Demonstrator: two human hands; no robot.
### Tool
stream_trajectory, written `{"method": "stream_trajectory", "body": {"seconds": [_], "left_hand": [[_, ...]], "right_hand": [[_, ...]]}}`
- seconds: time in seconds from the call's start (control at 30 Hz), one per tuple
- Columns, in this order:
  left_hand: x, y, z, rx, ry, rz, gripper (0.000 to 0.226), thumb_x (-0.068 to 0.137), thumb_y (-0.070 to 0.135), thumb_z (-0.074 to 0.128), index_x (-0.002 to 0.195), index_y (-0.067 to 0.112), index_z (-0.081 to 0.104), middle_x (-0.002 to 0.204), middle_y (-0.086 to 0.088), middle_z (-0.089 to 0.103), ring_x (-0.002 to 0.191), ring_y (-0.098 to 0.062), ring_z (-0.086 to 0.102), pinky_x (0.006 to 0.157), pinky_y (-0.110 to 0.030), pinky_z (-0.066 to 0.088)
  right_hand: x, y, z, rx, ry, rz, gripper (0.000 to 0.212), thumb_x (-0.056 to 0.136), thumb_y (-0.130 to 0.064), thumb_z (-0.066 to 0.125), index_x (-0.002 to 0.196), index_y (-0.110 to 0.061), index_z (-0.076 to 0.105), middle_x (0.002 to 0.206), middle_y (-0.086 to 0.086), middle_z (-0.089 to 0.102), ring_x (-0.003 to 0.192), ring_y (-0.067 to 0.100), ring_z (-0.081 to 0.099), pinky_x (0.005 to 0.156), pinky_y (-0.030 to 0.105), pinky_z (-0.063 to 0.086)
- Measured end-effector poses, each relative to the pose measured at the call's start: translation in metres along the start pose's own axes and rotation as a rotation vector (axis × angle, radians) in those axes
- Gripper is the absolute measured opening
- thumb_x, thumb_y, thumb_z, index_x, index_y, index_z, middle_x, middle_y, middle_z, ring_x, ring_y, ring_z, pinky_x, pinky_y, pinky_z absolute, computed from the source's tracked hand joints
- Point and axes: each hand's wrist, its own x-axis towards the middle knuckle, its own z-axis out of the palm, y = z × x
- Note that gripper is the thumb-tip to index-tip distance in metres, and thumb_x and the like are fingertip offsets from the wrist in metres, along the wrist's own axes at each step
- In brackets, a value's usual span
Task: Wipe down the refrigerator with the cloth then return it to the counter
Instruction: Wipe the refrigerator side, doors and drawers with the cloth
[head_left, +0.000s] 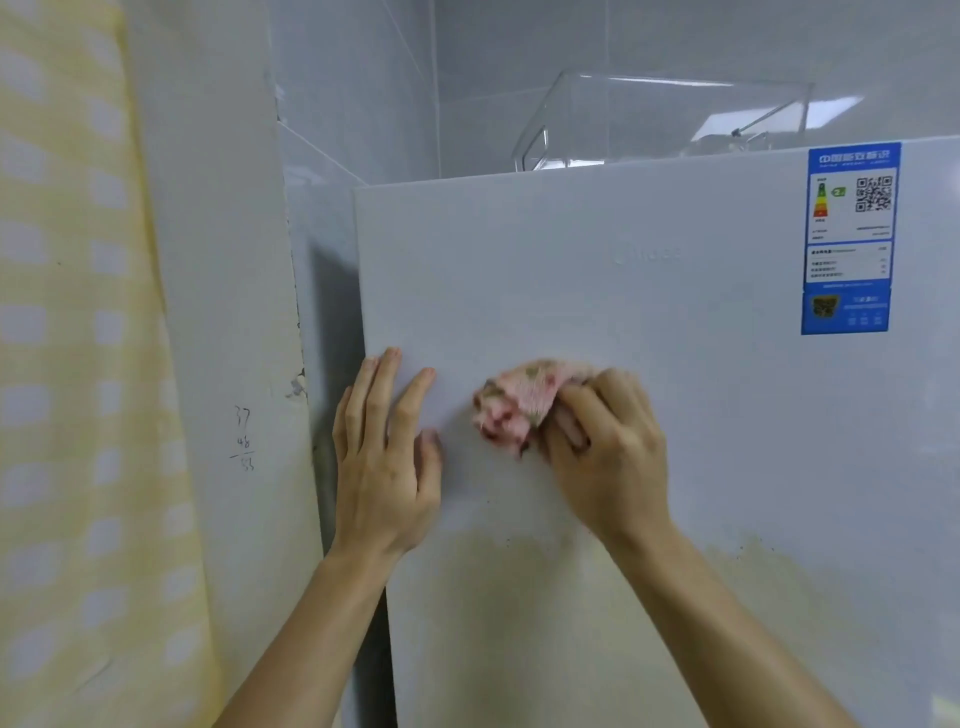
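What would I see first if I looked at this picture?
Probably the crumpled pink cloth, which the right hand grips against the middle of the white refrigerator door, while the left hand rests flat by the door's left edge. Next, the bright blue label sticker at its top right corner.

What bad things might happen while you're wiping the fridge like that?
The cloth is bunched small in the right hand and already looks soiled, so it might smear grime instead of lifting it. The yellowish stain lower on the refrigerator door could get missed, since the wiping is higher up. Rubbing over the blue energy label might peel its edges.
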Motion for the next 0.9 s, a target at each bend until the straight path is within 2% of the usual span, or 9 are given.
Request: {"method": "stream_trajectory", "body": {"seconds": [0.07, 0.17, 0.27, 0.37, 0.47, 0.57, 0.67, 0.8, 0.9], "left_hand": [[0.002, -0.005, -0.004, 0.001, 0.001, 0.002, 0.054, 0.1, 0.017, 0.04, 0.154, 0.014, 0.048, 0.17, -0.007, 0.031, 0.16, -0.025, 0.022, 0.127, -0.054, 0.024], [0.004, -0.012, -0.006, 0.017, 0.018, 0.032, 0.055, 0.101, 0.017, 0.038, 0.155, 0.012, 0.047, 0.168, -0.005, 0.035, 0.158, -0.022, 0.027, 0.127, -0.052, 0.025], [0.003, -0.017, -0.004, 0.019, 0.032, 0.038, 0.058, 0.098, 0.016, 0.043, 0.156, 0.013, 0.044, 0.168, -0.007, 0.034, 0.159, -0.022, 0.026, 0.129, -0.049, 0.021], [-0.003, -0.023, -0.002, 0.011, 0.018, 0.025, 0.057, 0.1, 0.016, 0.048, 0.157, 0.011, 0.043, 0.169, -0.009, 0.032, 0.16, -0.026, 0.023, 0.127, -0.055, 0.024], [-0.01, -0.03, -0.003, 0.023, 0.003, 0.032, 0.054, 0.103, 0.017, 0.045, 0.156, 0.009, 0.043, 0.17, -0.009, 0.032, 0.16, -0.028, 0.022, 0.123, -0.061, 0.027], [-0.013, -0.033, -0.007, 0.044, -0.014, 0.044, 0.054, 0.103, 0.019, 0.042, 0.156, 0.01, 0.045, 0.169, -0.009, 0.033, 0.16, -0.028, 0.023, 0.126, -0.059, 0.023], [-0.011, -0.037, -0.013, 0.041, -0.019, 0.068, 0.055, 0.099, 0.016, 0.043, 0.154, 0.011, 0.049, 0.169, -0.009, 0.034, 0.159, -0.03, 0.024, 0.126, -0.059, 0.021], [-0.01, -0.046, -0.022, 0.011, -0.022, 0.048, 0.065, 0.087, 0.008, 0.042, 0.151, 0.01, 0.053, 0.169, -0.01, 0.034, 0.16, -0.029, 0.024, 0.128, -0.059, 0.018], [-0.018, -0.054, -0.026, 0.041, -0.056, 0.047, 0.066, 0.091, 0.011, 0.043, 0.157, 0.018, 0.047, 0.17, -0.007, 0.03, 0.161, -0.026, 0.019, 0.129, -0.055, 0.014]], "right_hand": [[0.032, -0.004, 0.013, -0.004, 0.088, 0.099, 0.012, 0.088, -0.002, 0.065, 0.078, -0.008, 0.069, 0.083, 0.004, 0.052, 0.076, 0.024, 0.047, 0.067, 0.023, 0.027], [0.054, -0.02, 0.034, 0.005, 0.172, 0.212, 0.008, 0.088, -0.004, 0.069, 0.085, -0.008, 0.076, 0.085, 0.004, 0.056, 0.079, 0.025, 0.05, 0.07, 0.018, 0.028], [0.023, -0.037, 0.044, 0.003, 0.136, 0.114, 0.017, 0.097, -0.009, 0.062, 0.085, -0.005, 0.074, 0.085, 0.007, 0.058, 0.078, 0.026, 0.048, 0.067, 0.025, 0.033], [-0.036, -0.045, 0.038, -0.003, 0.053, 0.019, 0.016, 0.097, -0.002, 0.065, 0.083, -0.004, 0.071, 0.089, 0.005, 0.057, 0.076, 0.026, 0.044, 0.063, 0.034, 0.041], [-0.084, -0.048, 0.029, 0.003, -0.055, -0.038, 0.014, 0.095, -0.004, 0.072, 0.081, -0.006, 0.071, 0.088, 0.004, 0.057, 0.073, 0.025, 0.044, 0.06, 0.037, 0.043], [-0.08, -0.046, 0.026, 0.032, -0.107, -0.093, 0.014, 0.095, -0.002, 0.068, 0.082, -0.007, 0.07, 0.096, -0.002, 0.05, 0.074, 0.024, 0.045, 0.06, 0.036, 0.044], [-0.035, -0.05, 0.039, 0.018, -0.022, -0.059, 0.023, 0.1, -0.005, 0.057, 0.082, -0.006, 0.071, 0.097, -0.002, 0.048, 0.076, 0.024, 0.045, 0.063, 0.031, 0.04], [-0.011, -0.061, 0.064, -0.016, 0.148, 0.084, 0.032, 0.106, -0.012, 0.052, 0.085, -0.003, 0.075, 0.089, 0.006, 0.059, 0.075, 0.025, 0.046, 0.062, 0.033, 0.041], [-0.058, -0.071, 0.064, 0.003, 0.062, 0.042, 0.016, 0.1, -0.005, 0.068, 0.085, -0.003, 0.075, 0.085, 0.01, 0.063, 0.072, 0.026, 0.049, 0.062, 0.036, 0.045]]}}
